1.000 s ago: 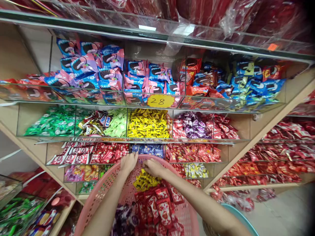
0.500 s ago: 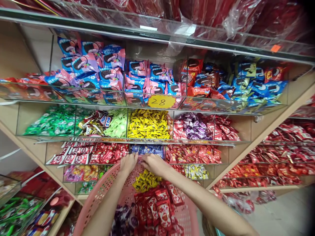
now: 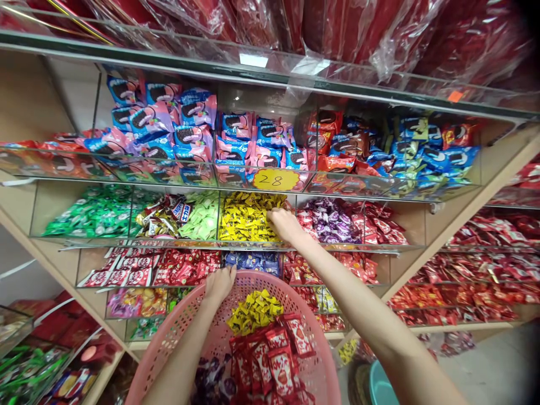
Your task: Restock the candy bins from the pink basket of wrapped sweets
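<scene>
A pink plastic basket with a perforated wall stands below the shelves. Its far left rim is gripped by my left hand, fingers wrapped over the edge. Inside lie yellow-wrapped candies, red and white packets and dark purple candies. My right hand reaches over the basket to the shelf bin of yellow-wrapped candies, at that bin's right side. Its fingers are curled in at the candies. Whether anything is between them is hidden.
Clear dividers split the shelves into bins. Purple-wrapped candies lie right of the yellow ones, pale green packets left. Above, a glass front carries a yellow price tag. A turquoise tub stands on the floor at right.
My right hand has left the basket's rim and moved up to the yellow candy bin on the shelf. My left hand stays on the rim. The view has shifted slightly.
</scene>
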Demonstrator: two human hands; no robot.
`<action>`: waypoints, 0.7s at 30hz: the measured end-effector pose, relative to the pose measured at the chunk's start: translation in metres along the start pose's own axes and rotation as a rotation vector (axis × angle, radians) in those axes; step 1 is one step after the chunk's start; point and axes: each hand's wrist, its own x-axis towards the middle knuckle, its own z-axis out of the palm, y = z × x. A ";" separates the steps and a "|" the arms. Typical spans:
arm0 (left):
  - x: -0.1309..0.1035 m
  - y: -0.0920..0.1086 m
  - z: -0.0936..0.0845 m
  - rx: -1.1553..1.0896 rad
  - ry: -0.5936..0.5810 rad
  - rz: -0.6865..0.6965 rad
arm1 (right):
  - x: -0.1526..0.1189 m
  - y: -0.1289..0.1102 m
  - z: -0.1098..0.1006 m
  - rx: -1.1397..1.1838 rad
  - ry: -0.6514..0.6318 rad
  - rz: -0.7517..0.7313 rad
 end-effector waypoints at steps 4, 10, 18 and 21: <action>-0.001 -0.001 -0.001 -0.008 0.003 0.009 | 0.004 -0.003 0.008 -0.031 -0.052 0.002; 0.000 -0.001 -0.001 -0.018 -0.005 0.005 | 0.008 -0.001 0.015 -0.041 -0.053 0.019; -0.001 0.001 -0.004 -0.024 -0.031 -0.007 | 0.005 0.000 0.013 -0.015 0.050 0.055; -0.001 0.002 -0.005 -0.012 -0.032 -0.006 | -0.009 -0.005 -0.001 0.104 0.193 0.052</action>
